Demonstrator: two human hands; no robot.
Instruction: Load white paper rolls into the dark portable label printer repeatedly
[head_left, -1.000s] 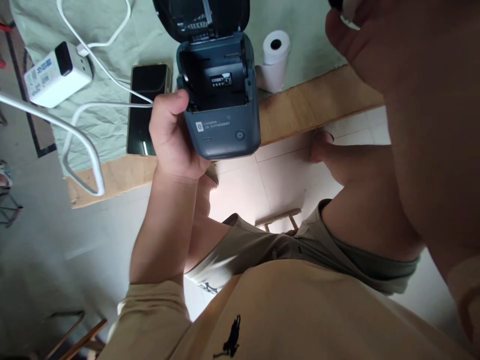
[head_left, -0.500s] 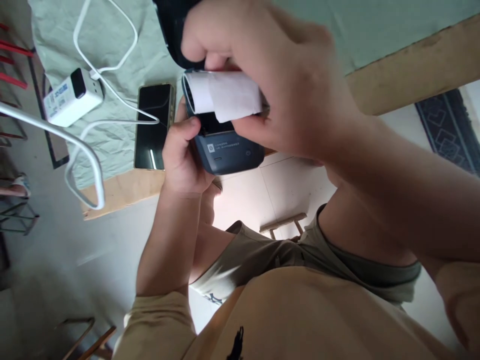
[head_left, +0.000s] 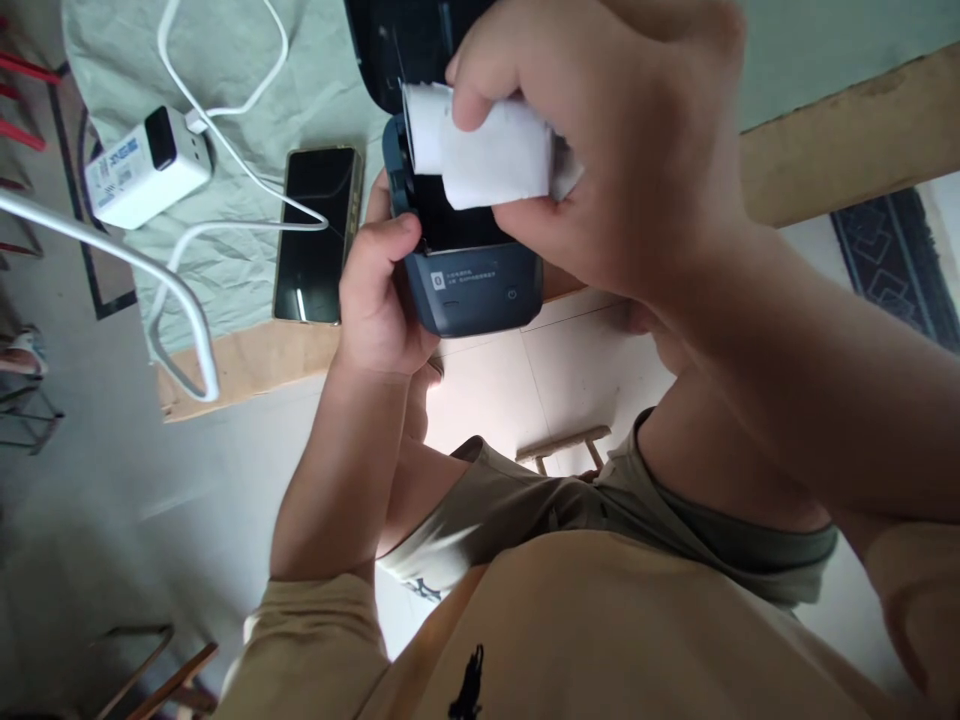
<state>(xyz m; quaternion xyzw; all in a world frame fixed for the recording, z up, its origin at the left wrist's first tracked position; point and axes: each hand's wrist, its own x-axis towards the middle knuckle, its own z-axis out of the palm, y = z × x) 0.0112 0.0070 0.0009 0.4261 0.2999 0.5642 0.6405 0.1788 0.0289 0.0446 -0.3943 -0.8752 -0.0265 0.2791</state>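
Note:
A dark blue portable label printer is held at the table's edge by my left hand, its thumb on the near left rim. The printer's black lid stands open at the back, and a dark hollow shows inside the body. My right hand pinches a white paper roll between thumb and fingers, over the printer's compartment. Part of the roll's right end is covered by my fingers.
A black phone lies on the green tablecloth left of the printer. Beyond it sits a white power bank with a white cable looping over the phone and past the table edge. A wooden stool stands below.
My right hand has lifted the paper roll up and to the right, so more of the printer's hollow shows. The printer and left hand appear slightly further right in view.

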